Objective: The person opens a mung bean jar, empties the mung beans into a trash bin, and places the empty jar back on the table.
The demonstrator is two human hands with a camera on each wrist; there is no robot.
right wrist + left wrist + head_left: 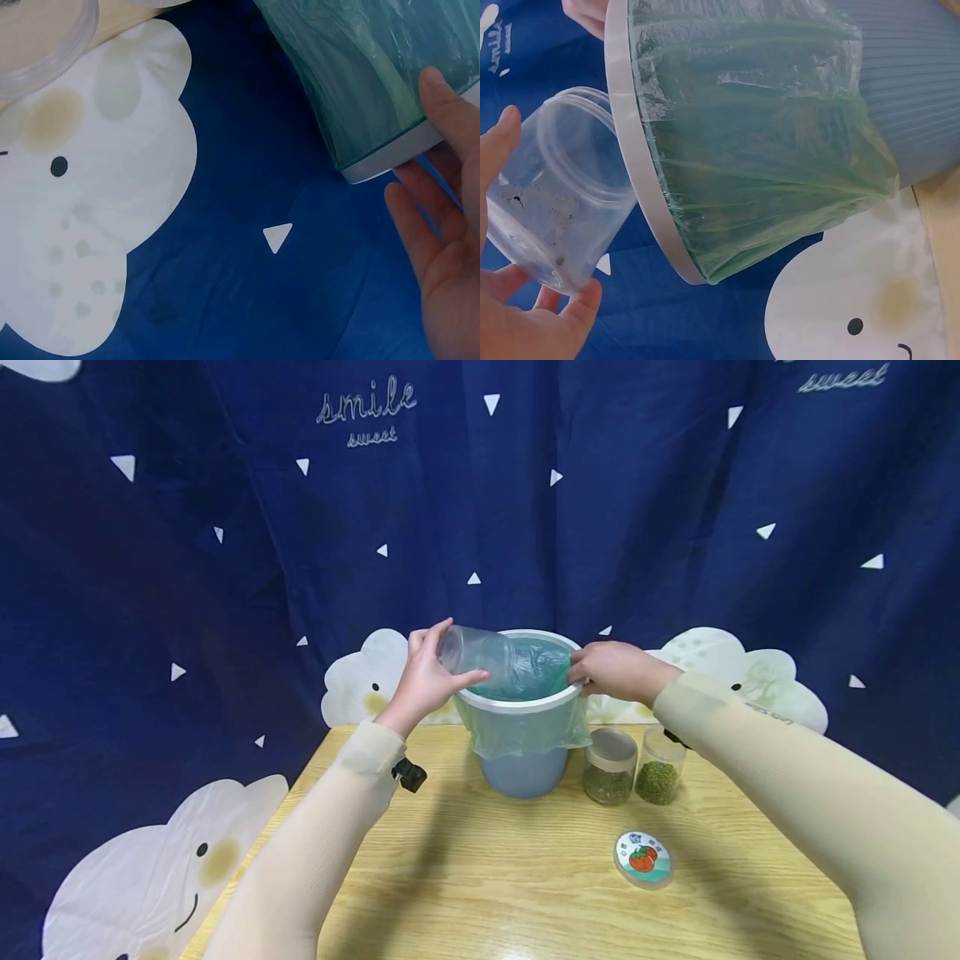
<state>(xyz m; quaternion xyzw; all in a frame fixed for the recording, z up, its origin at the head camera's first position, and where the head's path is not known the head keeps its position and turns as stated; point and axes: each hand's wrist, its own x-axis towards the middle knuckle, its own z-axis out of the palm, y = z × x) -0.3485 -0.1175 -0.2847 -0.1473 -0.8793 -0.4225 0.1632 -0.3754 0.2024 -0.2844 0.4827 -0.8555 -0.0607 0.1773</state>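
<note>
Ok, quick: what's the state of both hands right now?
Left hand: holding a clear jar, tilted toward the bin.
Right hand: gripping the bin's rim.

Right hand (454,277) gripping a white rim (394,156) with a green plastic bag (352,82) on it, as the right wrist cam has it.
So the thumb's up on the bag side and the fingers sit on the other side of the rim, and the hand itself runs off the right edge. The bag is see-through, kinda crinkly, and shiny in places. Behind it all is dark blue fabric (247,300) with a little white triangle (277,237) near the middle, plus a big white cloud shape (142,172) on the left: black dot eye (59,166), yellowish cheek (52,120), faint pale spots. Top left there's a bit of wood surface (124,27) and a round, clear-rimmed container (45,75), cut off by the frame.
</note>
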